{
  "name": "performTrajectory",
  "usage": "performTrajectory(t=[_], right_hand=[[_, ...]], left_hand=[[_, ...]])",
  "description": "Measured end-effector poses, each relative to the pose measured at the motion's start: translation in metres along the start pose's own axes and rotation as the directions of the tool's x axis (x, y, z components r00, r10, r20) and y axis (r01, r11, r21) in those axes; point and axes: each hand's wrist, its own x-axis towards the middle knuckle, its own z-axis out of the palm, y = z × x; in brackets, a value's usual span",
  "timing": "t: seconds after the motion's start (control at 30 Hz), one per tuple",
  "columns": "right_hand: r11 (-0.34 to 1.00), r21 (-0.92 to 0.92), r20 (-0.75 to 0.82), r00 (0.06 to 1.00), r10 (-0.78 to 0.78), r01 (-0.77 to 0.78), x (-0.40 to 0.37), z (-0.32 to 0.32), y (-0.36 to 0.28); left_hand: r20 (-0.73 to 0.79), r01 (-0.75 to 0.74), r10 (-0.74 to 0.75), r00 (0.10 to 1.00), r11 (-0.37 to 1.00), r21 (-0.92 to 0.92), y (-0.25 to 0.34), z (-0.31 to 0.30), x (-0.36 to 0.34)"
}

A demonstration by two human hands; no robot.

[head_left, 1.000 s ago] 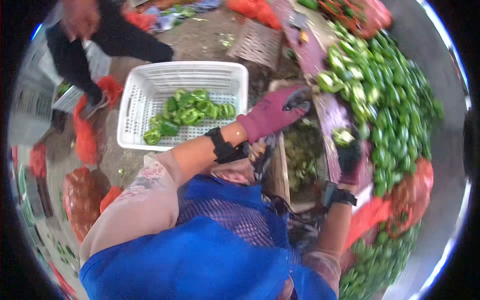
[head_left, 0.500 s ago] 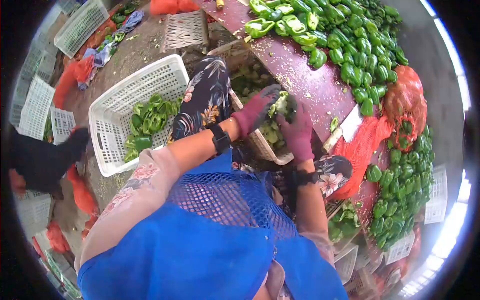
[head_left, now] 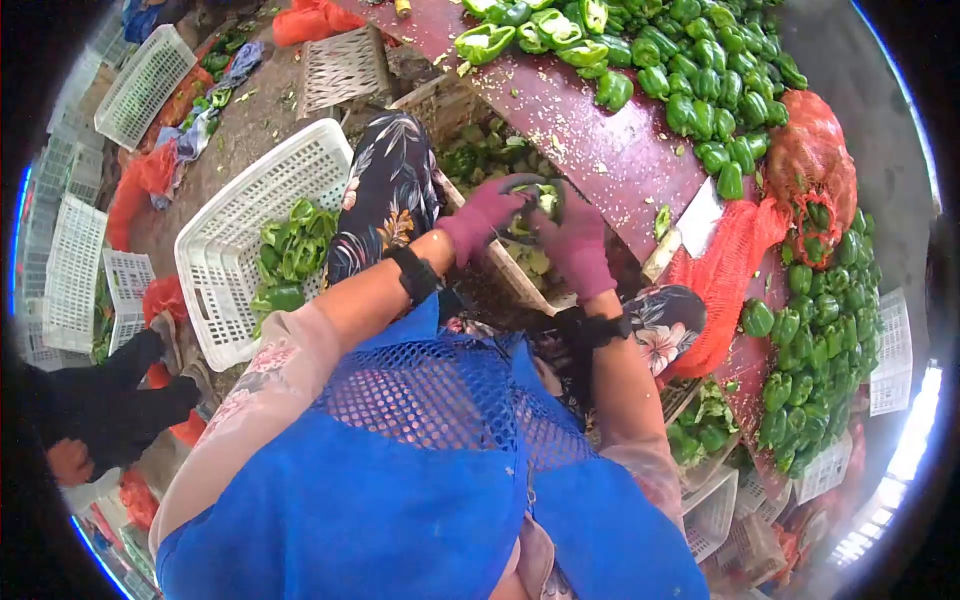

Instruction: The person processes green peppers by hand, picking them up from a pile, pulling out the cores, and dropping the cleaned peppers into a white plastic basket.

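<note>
Both hands wear purple and dark gloves and meet above a crate of green scraps (head_left: 525, 280). My left hand (head_left: 492, 212) is closed round one side of a pale green pepper piece (head_left: 547, 200). My right hand (head_left: 574, 240), slightly blurred, grips the other side. To the right a knife (head_left: 700, 215) lies on the reddish table (head_left: 640, 165). Cut pepper halves (head_left: 484, 44) lie at the table's far edge. Left of my knee, a white basket (head_left: 215, 230) holds green pepper pieces (head_left: 300, 240).
Whole green peppers (head_left: 700, 80) are heaped on the table, with more (head_left: 815, 340) at the right. Red net bags (head_left: 812, 150) lie beside them. Another person's dark-clothed legs (head_left: 110, 400) are at the left, near stacked white crates (head_left: 75, 270). An upturned crate (head_left: 343, 72) stands behind.
The view has shifted a little. Both hands remain together, the pepper piece now turned between them. The other person's legs at the left have moved lower and further into view.
</note>
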Motion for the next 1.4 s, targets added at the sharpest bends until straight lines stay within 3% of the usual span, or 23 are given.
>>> performTrajectory(t=[0.07,0.13,0.17,0.23,0.27,0.3,0.33,0.4,0.43,0.47,0.53,0.57,0.67,0.8,0.87,0.93,0.97,1.07,1.13,1.23,1.27,1.3,1.4], right_hand=[[0.962,0.271,-0.045,0.999,-0.031,0.042,0.004,0.003,0.011],[0.821,0.533,-0.193,0.974,-0.117,0.204,0.006,0.012,0.024],[0.723,0.678,-0.145,0.988,-0.044,0.132,0.007,0.011,0.03],[0.182,0.967,0.17,0.984,0.055,-0.178,0.01,0.004,0.046],[-0.135,0.935,0.336,0.942,0.031,-0.329,0.01,0.001,0.053],[-0.339,0.871,0.331,0.935,-0.13,-0.355,0.011,-0.001,0.058],[0.003,0.951,0.307,0.949,0.069,-0.308,0.012,0.001,0.059],[0.651,0.697,0.06,0.929,0.365,-0.301,0.014,0.009,0.054],[0.992,0.077,-0.051,0.994,0.1,-0.096,0.003,0.001,0.041],[0.991,0.135,-0.036,0.999,0.03,-0.025,-0.004,0.01,0.041],[0.959,0.247,-0.026,0.991,-0.133,0.136,0.002,0.028,0.037],[0.941,0.198,0.248,0.943,0.224,-0.276,0.01,0.031,0.031],[0.998,0.058,-0.033,0.999,0.018,-0.016,-0.001,0.023,0.021],[0.962,0.227,-0.04,0.985,0.165,-0.152,0.008,0.019,0.046],[0.96,0.228,-0.099,0.977,0.189,-0.163,0.0,0.002,0.033],[0.949,0.276,-0.061,0.983,0.174,-0.151,0.009,-0.003,0.032],[0.928,0.372,-0.151,0.984,0.092,-0.03,0.011,-0.008,0.026],[0.956,0.265,0.006,0.992,0.129,-0.126,0.035,-0.04,0.02],[0.947,0.303,-0.022,0.992,0.122,-0.11,0.059,-0.042,0.025],[0.912,0.391,-0.053,0.987,0.152,-0.12,0.079,-0.043,0.026],[0.889,0.454,-0.124,0.985,0.124,-0.055,0.083,-0.016,0.05],[0.86,0.51,-0.202,0.975,0.093,0.023,0.093,0.01,0.074],[0.833,0.552,-0.068,0.993,0.092,-0.039,0.079,-0.02,0.039]], left_hand=[[0.115,0.075,-0.043,0.992,0.952,-0.296,-0.001,-0.009,-0.001],[0.108,-0.045,0.057,0.993,0.993,-0.11,-0.006,-0.017,0.002],[0.11,-0.11,0.111,0.988,0.994,-0.016,-0.01,-0.022,0.006],[0.109,-0.133,0.134,0.985,0.991,-0.014,-0.017,-0.033,0.012],[0.108,-0.086,0.098,0.989,0.99,-0.107,-0.023,-0.037,0.013],[0.116,-0.039,0.063,0.991,0.979,-0.2,-0.022,-0.038,0.011],[0.115,-0.063,0.089,0.989,0.975,-0.212,-0.021,-0.037,0.009],[0.106,-0.115,0.143,0.984,0.965,-0.236,-0.012,-0.038,0.003],[0.037,-0.27,0.267,0.963,0.954,0.133,-0.003,-0.029,0.0],[0.158,-0.457,0.433,0.888,0.785,0.418,-0.004,-0.02,0.001],[0.496,-0.658,0.556,0.667,0.128,0.742,0.003,-0.006,0.0],[0.472,-0.564,0.486,0.736,0.053,0.824,0.007,0.001,-0.013],[0.398,-0.459,0.551,0.734,-0.03,0.888,0.038,-0.019,-0.001],[0.088,-0.153,0.831,0.549,-0.003,0.988,0.075,-0.128,-0.029],[-0.152,0.236,0.713,0.684,-0.02,0.972,0.06,-0.202,-0.052],[-0.389,0.461,0.422,0.819,-0.08,0.884,0.042,-0.239,-0.077],[-0.382,0.439,0.455,0.804,-0.023,0.898,0.046,-0.243,-0.078],[-0.408,0.355,0.507,0.759,0.203,0.913,0.07,-0.23,-0.05],[-0.326,0.162,0.603,0.728,0.311,0.936,0.098,-0.214,-0.002],[-0.292,-0.023,0.572,0.767,0.478,0.878,0.117,-0.205,0.1],[-0.296,-0.005,0.435,0.85,0.568,0.823,0.137,-0.186,0.117],[-0.274,0.032,0.478,0.835,0.454,0.89,0.132,-0.191,0.155],[-0.259,0.099,0.394,0.882,0.383,0.919,0.137,-0.186,0.221]])
